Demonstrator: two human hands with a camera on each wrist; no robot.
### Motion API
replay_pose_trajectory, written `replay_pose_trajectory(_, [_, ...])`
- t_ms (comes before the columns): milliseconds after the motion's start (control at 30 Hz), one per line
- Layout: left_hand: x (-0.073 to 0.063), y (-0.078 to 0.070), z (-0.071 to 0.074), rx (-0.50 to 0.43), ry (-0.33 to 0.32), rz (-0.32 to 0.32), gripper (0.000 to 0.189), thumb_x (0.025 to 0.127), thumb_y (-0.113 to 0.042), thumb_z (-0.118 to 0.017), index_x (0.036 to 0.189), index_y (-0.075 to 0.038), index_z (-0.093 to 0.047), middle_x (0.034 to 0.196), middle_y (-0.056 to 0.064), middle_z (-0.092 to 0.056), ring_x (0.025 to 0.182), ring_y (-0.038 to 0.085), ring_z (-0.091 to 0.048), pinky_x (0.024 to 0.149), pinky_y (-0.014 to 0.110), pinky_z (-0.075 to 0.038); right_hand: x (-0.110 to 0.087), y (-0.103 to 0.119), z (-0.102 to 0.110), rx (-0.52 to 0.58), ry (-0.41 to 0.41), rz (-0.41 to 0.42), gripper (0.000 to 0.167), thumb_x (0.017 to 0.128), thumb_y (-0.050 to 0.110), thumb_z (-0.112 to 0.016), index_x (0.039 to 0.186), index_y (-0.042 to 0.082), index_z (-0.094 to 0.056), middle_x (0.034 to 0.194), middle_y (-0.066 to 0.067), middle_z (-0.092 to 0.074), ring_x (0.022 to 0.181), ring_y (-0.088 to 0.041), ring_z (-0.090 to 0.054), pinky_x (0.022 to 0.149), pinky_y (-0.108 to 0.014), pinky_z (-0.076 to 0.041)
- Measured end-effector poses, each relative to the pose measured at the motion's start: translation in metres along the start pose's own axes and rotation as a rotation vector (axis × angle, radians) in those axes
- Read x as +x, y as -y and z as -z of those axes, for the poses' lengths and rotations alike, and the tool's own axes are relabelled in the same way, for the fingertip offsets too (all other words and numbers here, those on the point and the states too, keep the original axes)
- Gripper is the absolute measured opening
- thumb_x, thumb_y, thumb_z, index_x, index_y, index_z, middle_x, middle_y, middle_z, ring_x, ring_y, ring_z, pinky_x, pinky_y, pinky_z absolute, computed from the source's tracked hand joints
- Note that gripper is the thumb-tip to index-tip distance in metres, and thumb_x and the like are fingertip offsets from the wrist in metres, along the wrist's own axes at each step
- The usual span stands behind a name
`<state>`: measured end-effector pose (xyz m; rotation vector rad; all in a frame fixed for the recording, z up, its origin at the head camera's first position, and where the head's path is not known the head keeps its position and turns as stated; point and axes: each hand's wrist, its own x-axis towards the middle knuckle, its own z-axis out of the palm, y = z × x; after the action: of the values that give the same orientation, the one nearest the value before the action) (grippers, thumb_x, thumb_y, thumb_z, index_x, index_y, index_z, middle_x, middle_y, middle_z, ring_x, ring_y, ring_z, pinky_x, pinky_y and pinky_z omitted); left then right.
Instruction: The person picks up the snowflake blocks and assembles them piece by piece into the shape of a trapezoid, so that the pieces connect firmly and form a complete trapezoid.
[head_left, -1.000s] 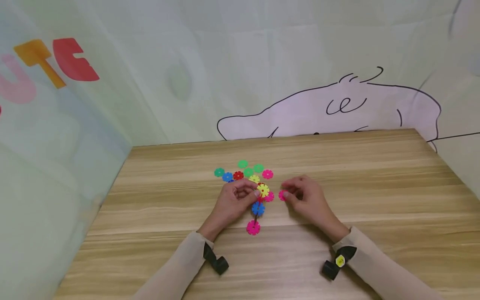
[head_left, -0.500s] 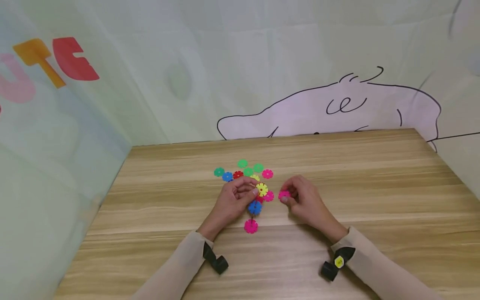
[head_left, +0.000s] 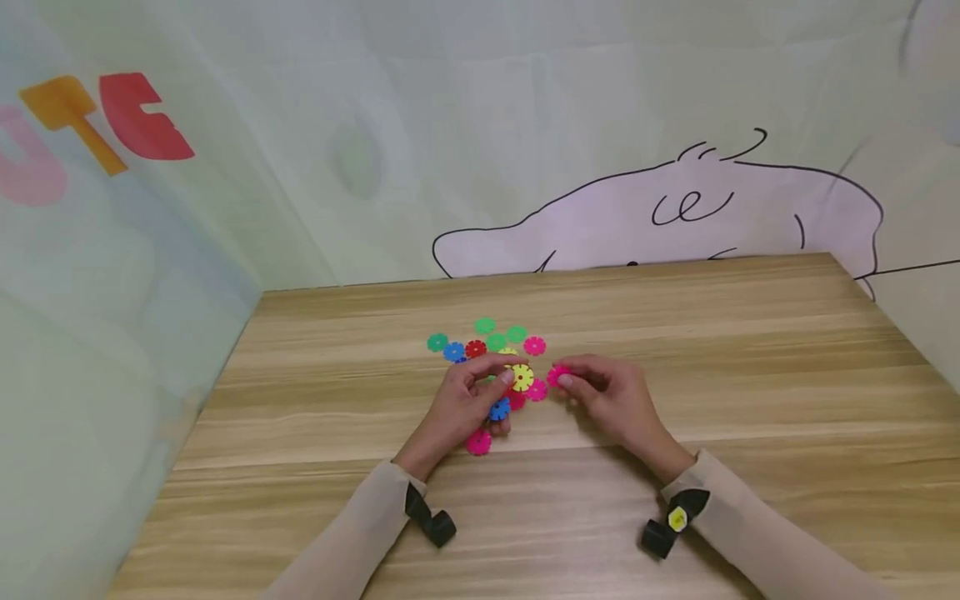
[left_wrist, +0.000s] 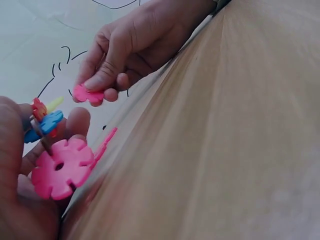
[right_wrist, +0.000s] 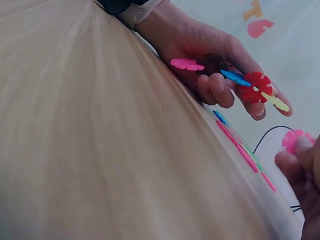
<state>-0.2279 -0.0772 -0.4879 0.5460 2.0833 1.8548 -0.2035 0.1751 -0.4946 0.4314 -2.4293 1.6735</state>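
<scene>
My left hand grips a chain of interlocking snowflake discs by its yellow end. In the right wrist view the chain runs from a pink disc through a brown disc, a blue disc and a red disc to a yellow disc. Each is slotted into its neighbour at an angle. A short gap to the right, my right hand pinches a single pink disc between thumb and fingers. Held up above the tabletop, that disc faces the yellow one.
Loose discs lie flat just beyond my left hand, among them a green disc, a teal disc, a red disc and a pink disc. The wooden table meets a printed curtain behind.
The chain's pink end has swung left and up toward my left palm, with fingers now showing beneath it. My right hand has turned its pink disc and brought it slightly nearer the yellow disc.
</scene>
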Motion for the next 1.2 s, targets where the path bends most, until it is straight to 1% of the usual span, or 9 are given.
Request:
replay_pose_trajectory(133, [0.000, 0.000, 0.000, 0.004, 0.010, -0.004, 0.035, 0.111, -0.027, -0.062, 0.143, -0.013, -0.067, 0.127, 0.012, -0.071, 0.049, 0.016, -0.066, 0.050, 0.022, -0.052, 0.000, 0.001, -0.003, 0.106, -0.016, 0.042, 0.015, 0.096, -0.002, -0.076, 0.111, -0.001, -0.078, 0.100, -0.021, -0.082, 0.071, -0.013, -0.075, 0.067, -0.023, -0.063])
replay_pose_trajectory(300, [0.000, -0.001, 0.000, 0.007, 0.014, -0.004, 0.034, 0.111, -0.026, -0.061, 0.142, -0.014, -0.068, 0.126, 0.013, -0.069, 0.047, 0.017, -0.064, 0.048, 0.022, -0.050, 0.001, 0.004, -0.007, 0.162, -0.010, 0.095, 0.012, 0.095, -0.002, -0.078, 0.106, -0.001, -0.079, 0.096, -0.020, -0.082, 0.070, -0.020, -0.075, 0.066, -0.025, -0.063])
replay_pose_trajectory(467, [0.000, -0.001, -0.001, 0.023, -0.003, -0.004, 0.028, 0.110, -0.025, -0.063, 0.136, -0.019, -0.071, 0.111, 0.011, -0.066, 0.051, 0.018, -0.067, 0.052, 0.023, -0.054, 0.002, 0.006, -0.010, 0.151, -0.019, 0.113, 0.010, 0.094, -0.002, -0.079, 0.103, 0.000, -0.081, 0.093, -0.018, -0.082, 0.068, -0.019, -0.074, 0.066, -0.023, -0.062])
replay_pose_trajectory(533, [0.001, -0.001, -0.001, 0.061, -0.015, -0.022, 0.026, 0.110, -0.024, -0.063, 0.133, -0.020, -0.073, 0.108, 0.009, -0.068, 0.053, 0.014, -0.064, 0.054, 0.021, -0.053, 0.003, 0.005, -0.010, 0.137, -0.026, 0.122, 0.009, 0.093, -0.002, -0.080, 0.102, 0.000, -0.082, 0.093, -0.017, -0.082, 0.068, -0.018, -0.074, 0.066, -0.022, -0.062])
replay_pose_trajectory(633, [0.001, 0.000, -0.001, 0.105, -0.032, -0.050, 0.024, 0.108, -0.020, -0.064, 0.130, -0.020, -0.075, 0.106, 0.009, -0.073, 0.051, 0.010, -0.054, 0.052, 0.019, -0.044, 0.003, 0.005, -0.011, 0.121, -0.031, 0.133, 0.008, 0.092, -0.002, -0.081, 0.099, 0.001, -0.082, 0.091, -0.017, -0.082, 0.068, -0.016, -0.073, 0.066, -0.021, -0.061])
replay_pose_trajectory(733, [0.002, 0.000, -0.001, 0.120, -0.048, -0.065, 0.022, 0.107, -0.018, -0.066, 0.127, -0.018, -0.076, 0.104, 0.009, -0.078, 0.057, 0.007, -0.052, 0.053, 0.018, -0.040, 0.003, 0.005, -0.011, 0.116, -0.033, 0.135, 0.007, 0.091, -0.002, -0.082, 0.097, 0.001, -0.082, 0.088, -0.016, -0.082, 0.067, -0.013, -0.072, 0.066, -0.021, -0.060])
replay_pose_trajectory(833, [0.002, 0.001, -0.001, 0.115, -0.059, -0.059, 0.021, 0.106, -0.018, -0.068, 0.125, -0.016, -0.076, 0.101, 0.009, -0.079, 0.062, 0.006, -0.054, 0.056, 0.018, -0.041, 0.003, 0.005, -0.012, 0.107, -0.036, 0.136, 0.006, 0.090, -0.002, -0.082, 0.095, 0.002, -0.082, 0.086, -0.015, -0.081, 0.067, -0.009, -0.070, 0.065, -0.020, -0.060])
replay_pose_trajectory(1000, [0.003, 0.001, 0.000, 0.103, -0.077, -0.052, 0.020, 0.105, -0.016, -0.070, 0.124, -0.012, -0.076, 0.098, 0.009, -0.079, 0.065, 0.007, -0.057, 0.057, 0.017, -0.044, 0.003, 0.005, -0.015, 0.103, -0.036, 0.161, 0.007, 0.089, -0.005, -0.082, 0.094, 0.001, -0.082, 0.084, -0.015, -0.081, 0.066, -0.009, -0.070, 0.065, -0.019, -0.059])
replay_pose_trajectory(1200, [0.005, 0.003, 0.001, 0.040, -0.088, -0.053, 0.018, 0.103, -0.009, -0.071, 0.118, 0.000, -0.074, 0.100, 0.012, -0.080, 0.074, 0.006, -0.073, 0.074, 0.018, -0.061, 0.006, 0.007, -0.022, 0.084, -0.053, 0.180, 0.007, 0.088, -0.006, -0.083, 0.092, 0.000, -0.082, 0.082, -0.015, -0.081, 0.068, -0.006, -0.069, 0.067, -0.017, -0.059])
